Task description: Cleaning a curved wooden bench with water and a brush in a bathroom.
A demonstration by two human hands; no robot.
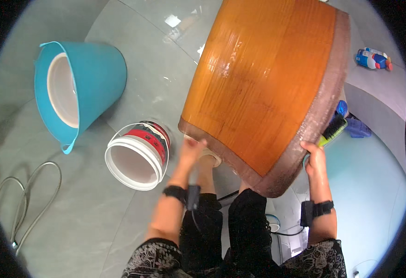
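A large bamboo mat (258,78) with a wide brown cloth border stands tilted in front of me, its slatted face wet and shiny. At its right border, my right hand (316,160) is closed, the thumb lying over the edge and the other fingers partly hidden. My left hand (192,152) is beside the lower left border, smeared by motion, so whether it grips the mat cannot be made out. Close past my right hand lies a brush (333,129) with black bristles and a green handle.
A turquoise tub (98,76) holding a white basin (63,90) stands at far left. Nearer is a white bucket (135,162) with a wire handle. A shower hose (57,180) loops on the tiled floor (91,217). Bottles (372,59) sit above the pale bathtub (365,185) at right.
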